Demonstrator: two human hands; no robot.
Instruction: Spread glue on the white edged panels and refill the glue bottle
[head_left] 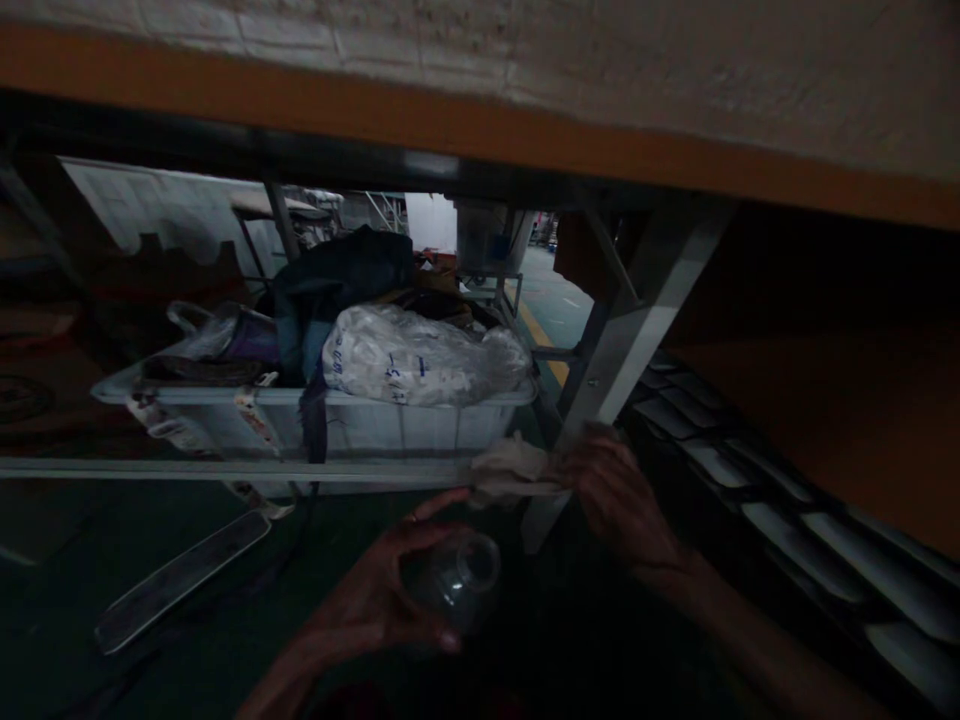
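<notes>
Low in the middle, my left hand [382, 590] is curved around a clear, round cup-like container [469, 600]; a small ring shows on its end, and whether it is glass or plastic I cannot tell. My right hand [619, 500] is closed on a pale crumpled cloth [514, 470], which might also be paper. The cloth sticks out leftward from the fingers, just above the container. Fingertips of the left hand come close to the cloth's lower edge. Dim light hides the finer detail of both hands.
An orange-edged tabletop [480, 140] spans the view above, with a metal leg [634, 350] to the right and a crossbar [187, 468] low down. Behind stands a white bin [420, 430] piled with plastic bags [420, 355] and dark fabric. A flat strip [184, 580] lies on the floor.
</notes>
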